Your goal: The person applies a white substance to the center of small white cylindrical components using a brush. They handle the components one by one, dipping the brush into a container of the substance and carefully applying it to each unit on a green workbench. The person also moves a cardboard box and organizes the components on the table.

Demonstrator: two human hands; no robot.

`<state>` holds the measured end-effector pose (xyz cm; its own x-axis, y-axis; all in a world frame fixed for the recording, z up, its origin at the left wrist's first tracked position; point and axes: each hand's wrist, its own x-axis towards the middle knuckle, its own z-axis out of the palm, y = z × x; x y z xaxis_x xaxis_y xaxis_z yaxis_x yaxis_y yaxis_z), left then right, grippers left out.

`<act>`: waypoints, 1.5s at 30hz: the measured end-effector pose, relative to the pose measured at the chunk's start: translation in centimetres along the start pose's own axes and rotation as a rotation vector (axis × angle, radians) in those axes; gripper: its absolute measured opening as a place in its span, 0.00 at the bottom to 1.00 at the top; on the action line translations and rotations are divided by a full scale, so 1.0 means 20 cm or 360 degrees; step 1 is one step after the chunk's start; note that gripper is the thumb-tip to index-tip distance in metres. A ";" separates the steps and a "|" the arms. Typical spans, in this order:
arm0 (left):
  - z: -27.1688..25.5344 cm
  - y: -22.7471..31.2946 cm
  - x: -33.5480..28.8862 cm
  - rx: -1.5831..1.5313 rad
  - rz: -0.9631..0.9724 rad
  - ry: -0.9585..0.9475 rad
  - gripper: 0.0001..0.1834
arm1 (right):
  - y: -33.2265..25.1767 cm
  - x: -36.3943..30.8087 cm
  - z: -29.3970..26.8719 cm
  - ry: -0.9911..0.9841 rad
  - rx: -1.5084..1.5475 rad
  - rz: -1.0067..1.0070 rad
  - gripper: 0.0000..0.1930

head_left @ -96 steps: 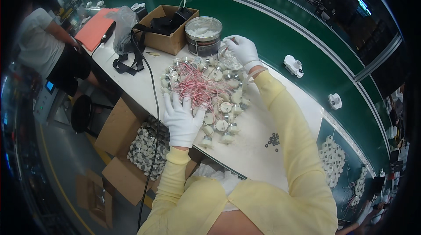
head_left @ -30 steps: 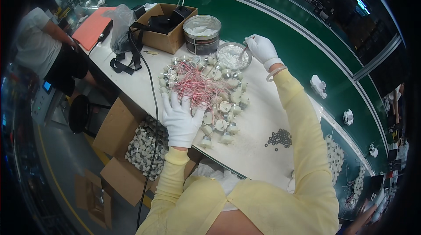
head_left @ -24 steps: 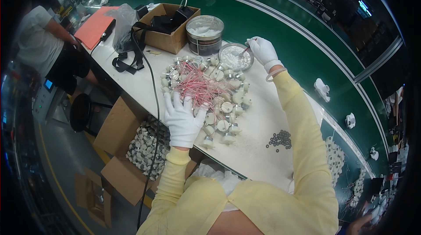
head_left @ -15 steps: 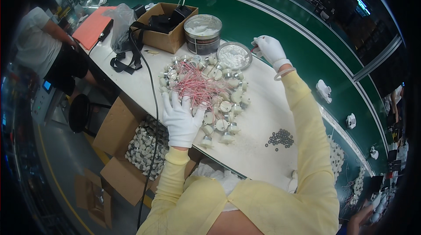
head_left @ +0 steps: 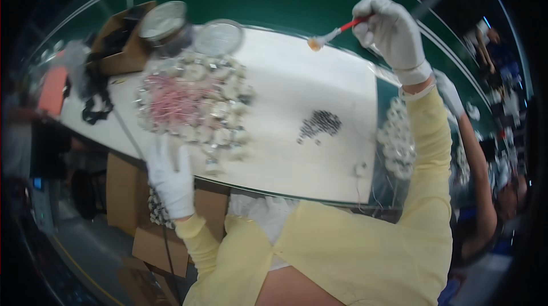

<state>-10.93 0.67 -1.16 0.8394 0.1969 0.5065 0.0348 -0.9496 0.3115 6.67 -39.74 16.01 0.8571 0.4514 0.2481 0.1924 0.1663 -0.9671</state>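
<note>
Left hand (head_left: 173,183), 8 o'clock: spread near wired parts (head_left: 224,109). Right hand (head_left: 391,35), between 1 and 2 o'clock: pinching a red-handled tool (head_left: 343,28).

wired parts (head_left: 197,103) left on the tabletop (head_left: 277,86), rings (head_left: 323,124) off right, tub (head_left: 165,26) and probably a dish (head_left: 218,38) behind those parts

Wide fisheye view from the head, downward over the white table (head_left: 274,106).
</note>
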 end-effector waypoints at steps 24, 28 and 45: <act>0.17 0.83 -0.30 -0.0581 0.0733 -0.0287 0.15 | 0.06 -1.12 -0.57 0.1153 -0.1020 0.0442 0.13; 0.19 0.83 -0.31 -0.0506 0.0764 -0.0231 0.16 | 0.09 -1.12 -0.63 0.1132 -0.1006 0.0492 0.13; 0.19 1.25 -0.17 -0.0825 0.1540 -0.0784 0.10 | 0.02 -1.22 -0.62 0.1211 -0.1099 0.0260 0.15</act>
<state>-10.91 -24.68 1.75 0.5185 -0.7647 0.3825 -0.8512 -0.4194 0.3156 -8.23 -61.66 8.81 0.9261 -0.2892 0.2424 0.0727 -0.4935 -0.8667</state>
